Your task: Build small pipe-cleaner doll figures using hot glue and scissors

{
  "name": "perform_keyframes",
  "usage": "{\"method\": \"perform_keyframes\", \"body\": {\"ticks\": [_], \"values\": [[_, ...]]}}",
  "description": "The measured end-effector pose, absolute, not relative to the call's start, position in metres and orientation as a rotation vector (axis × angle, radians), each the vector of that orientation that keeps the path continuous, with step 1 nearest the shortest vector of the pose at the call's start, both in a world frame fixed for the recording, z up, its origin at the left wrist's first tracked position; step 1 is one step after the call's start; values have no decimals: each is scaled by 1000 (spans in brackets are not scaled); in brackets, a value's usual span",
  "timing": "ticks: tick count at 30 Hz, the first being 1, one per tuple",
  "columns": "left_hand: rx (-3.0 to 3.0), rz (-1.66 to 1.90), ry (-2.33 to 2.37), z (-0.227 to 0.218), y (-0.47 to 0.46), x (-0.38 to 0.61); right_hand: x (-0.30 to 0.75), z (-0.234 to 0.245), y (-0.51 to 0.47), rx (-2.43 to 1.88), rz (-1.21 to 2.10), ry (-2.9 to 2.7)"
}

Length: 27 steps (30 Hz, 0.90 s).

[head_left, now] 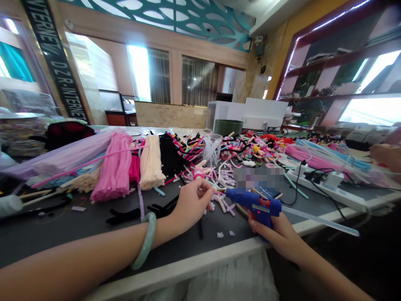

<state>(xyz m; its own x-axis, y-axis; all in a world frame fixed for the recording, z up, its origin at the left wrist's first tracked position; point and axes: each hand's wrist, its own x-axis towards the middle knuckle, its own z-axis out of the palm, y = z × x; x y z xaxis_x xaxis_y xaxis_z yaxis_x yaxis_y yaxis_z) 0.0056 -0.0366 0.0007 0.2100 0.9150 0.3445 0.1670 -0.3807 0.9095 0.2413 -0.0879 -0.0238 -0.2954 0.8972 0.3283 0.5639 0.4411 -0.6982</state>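
The blue plastic glue gun with an orange patch on its side (255,205) is in the right hand (275,232), whose fingers wrap around its handle below the barrel. Its long axis runs across the view, nozzle to the left and slightly higher, with a translucent whitish glue stick (322,220) jutting from the back, down to the right, past the edge of the grey desk (90,223).

The left hand (196,200), a pale green rounded bangle (147,242) on its wrist, is the nearer to the nozzle. Its thumb and fingers are drawn together at the tips, just beside the nozzle and to its left; whether a small piece is pinched there, I cannot tell. The narrow space between nozzle and fingertips seems the relation that matters most. Beyond the fingertips, on the desk, lie short pastel fuzzy stem pieces (224,205); the cream fuzzy stem bundle (152,163) stands farther left.
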Motion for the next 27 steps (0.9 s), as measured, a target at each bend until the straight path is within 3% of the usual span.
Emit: {"method": "perform_keyframes", "body": {"ticks": [27], "values": [[1677, 1275, 1016, 0, -35, 5, 239, -23, -89, -1225, 617, -1945]]}}
